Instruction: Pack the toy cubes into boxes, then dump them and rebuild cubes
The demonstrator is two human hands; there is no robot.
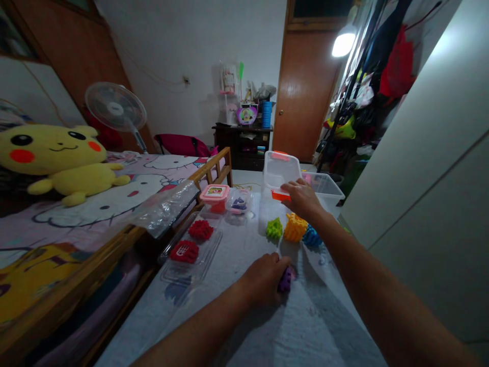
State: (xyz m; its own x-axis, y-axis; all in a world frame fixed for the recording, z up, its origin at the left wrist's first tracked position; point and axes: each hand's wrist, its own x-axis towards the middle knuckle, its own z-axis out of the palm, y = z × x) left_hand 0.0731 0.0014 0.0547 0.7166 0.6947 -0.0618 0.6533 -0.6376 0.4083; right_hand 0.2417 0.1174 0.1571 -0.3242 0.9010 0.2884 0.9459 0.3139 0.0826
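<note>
My left hand (266,279) is closed around a small purple toy piece (284,280) low over the table. My right hand (303,198) grips the near edge of a clear plastic lid (281,171) with orange clips, which is tilted up in front of a clear plastic box (326,186). Between the two hands sit a lime-green knobbly block (274,229), a yellow-orange one (295,228) and a blue one (312,236), the blue partly behind my right forearm.
To the left, two red knobbly pieces (200,230) lie in a clear tray (208,255). Behind it stand a pink-lidded tub (214,196) and a small clear container (240,201) with purple pieces. A wooden bed rail (214,165) borders the table's left; a pale cabinet (428,168) borders its right.
</note>
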